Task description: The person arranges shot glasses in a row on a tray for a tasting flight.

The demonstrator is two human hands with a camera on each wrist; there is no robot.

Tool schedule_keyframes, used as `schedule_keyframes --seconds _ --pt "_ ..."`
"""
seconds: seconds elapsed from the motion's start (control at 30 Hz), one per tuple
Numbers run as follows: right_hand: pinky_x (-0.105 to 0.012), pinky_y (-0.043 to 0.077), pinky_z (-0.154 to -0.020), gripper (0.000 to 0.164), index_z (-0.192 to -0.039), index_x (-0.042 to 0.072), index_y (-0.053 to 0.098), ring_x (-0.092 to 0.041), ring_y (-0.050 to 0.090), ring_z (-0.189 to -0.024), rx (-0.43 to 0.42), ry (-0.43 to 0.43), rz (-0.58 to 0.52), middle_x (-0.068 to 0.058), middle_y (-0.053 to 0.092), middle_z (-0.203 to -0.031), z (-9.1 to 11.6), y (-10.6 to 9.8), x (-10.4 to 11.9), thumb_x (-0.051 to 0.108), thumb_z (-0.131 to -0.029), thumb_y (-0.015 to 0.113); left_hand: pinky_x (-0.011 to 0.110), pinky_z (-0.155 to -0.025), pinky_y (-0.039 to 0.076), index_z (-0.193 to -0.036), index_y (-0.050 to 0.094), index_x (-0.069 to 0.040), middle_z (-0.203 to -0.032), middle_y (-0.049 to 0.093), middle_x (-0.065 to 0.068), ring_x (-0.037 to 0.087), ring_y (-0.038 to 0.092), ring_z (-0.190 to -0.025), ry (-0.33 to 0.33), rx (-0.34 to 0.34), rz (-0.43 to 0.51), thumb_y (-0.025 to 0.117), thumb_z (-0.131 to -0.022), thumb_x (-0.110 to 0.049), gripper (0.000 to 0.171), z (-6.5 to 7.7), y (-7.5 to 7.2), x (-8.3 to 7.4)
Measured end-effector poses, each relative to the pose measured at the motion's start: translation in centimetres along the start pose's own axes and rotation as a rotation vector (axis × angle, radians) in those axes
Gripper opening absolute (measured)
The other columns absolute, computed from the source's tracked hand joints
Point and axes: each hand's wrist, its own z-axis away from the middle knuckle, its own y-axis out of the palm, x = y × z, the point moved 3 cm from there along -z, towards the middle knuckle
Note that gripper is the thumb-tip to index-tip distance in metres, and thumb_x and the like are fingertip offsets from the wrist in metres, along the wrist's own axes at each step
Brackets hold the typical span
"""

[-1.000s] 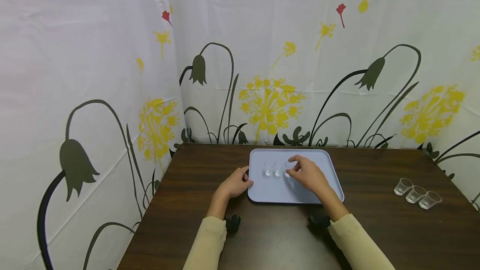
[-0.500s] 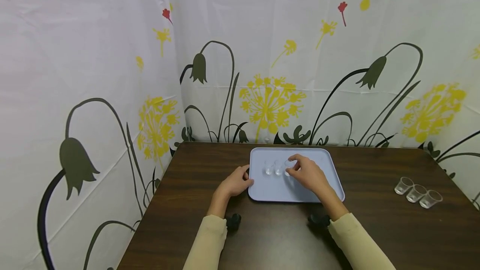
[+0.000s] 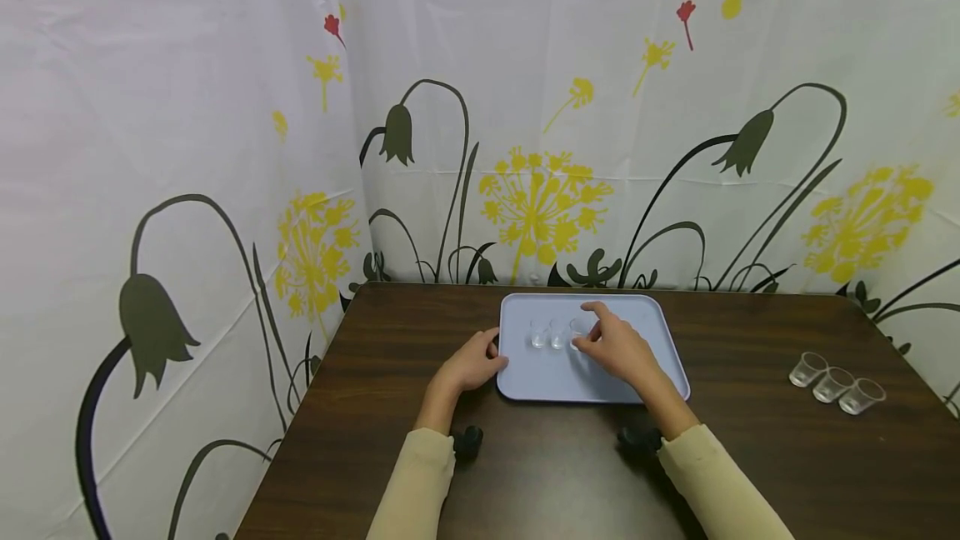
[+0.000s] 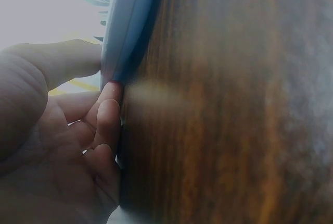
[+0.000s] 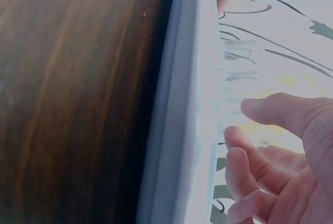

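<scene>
A pale blue tray point(image 3: 615, 373) lies on the table with three small clear cups on it in a row. The left cup point(image 3: 537, 335), the middle cup point(image 3: 557, 335) and the right cup point(image 3: 577, 330) stand upright. My left hand point(image 3: 471, 362) holds the tray's left rim point(image 4: 114, 52), thumb against the rim and fingertips at its underside. Around the right cup, my right hand point(image 3: 618, 348) has thumb and index finger spread apart. The right wrist view shows a gap between thumb point(image 5: 265, 108) and fingers; the cups there look washed out.
Three more clear cups stand close together on the right of the dark wood table point(image 3: 750, 457); the nearest cup point(image 3: 861, 397) is at their right end. A flower-printed curtain point(image 3: 480, 107) hangs behind and to the left.
My right index finger has lifted away from the right cup, widening the gap to the thumb. The left hand, tray and cups have stayed in place.
</scene>
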Motion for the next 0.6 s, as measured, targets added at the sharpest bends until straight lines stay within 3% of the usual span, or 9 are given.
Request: schedule_keyframes --seconds 0.3,0.6 --pt "-0.034 0.047 -0.065 0.063 -0.151 0.011 0.054 -0.017 0.064 -0.076 0.013 0.012 -0.002 -0.005 0.075 -0.096 0.5 -0.6 -0.6 0.03 -0.096 0.079 0.036 -0.089 0.044 -0.156 0.044 0.01 -0.105 0.055 0.011 0.02 0.052 -0.095 0.007 -0.013 -0.004 0.067 -0.1 -0.014 0.064 0.0 -0.2 -0.1" --pt "-0.034 0.049 -0.066 0.061 -0.152 0.008 0.052 -0.018 0.065 -0.076 -0.027 0.018 -0.002 -0.008 0.076 -0.096 1.4 -1.8 -1.6 0.03 -0.1 0.074 0.037 -0.09 0.044 -0.155 0.045 0.008 -0.106 0.055 0.011 0.02 0.052 -0.095 0.012 -0.011 -0.018 0.066 -0.101 -0.015 0.063 0.0 0.0 0.0"
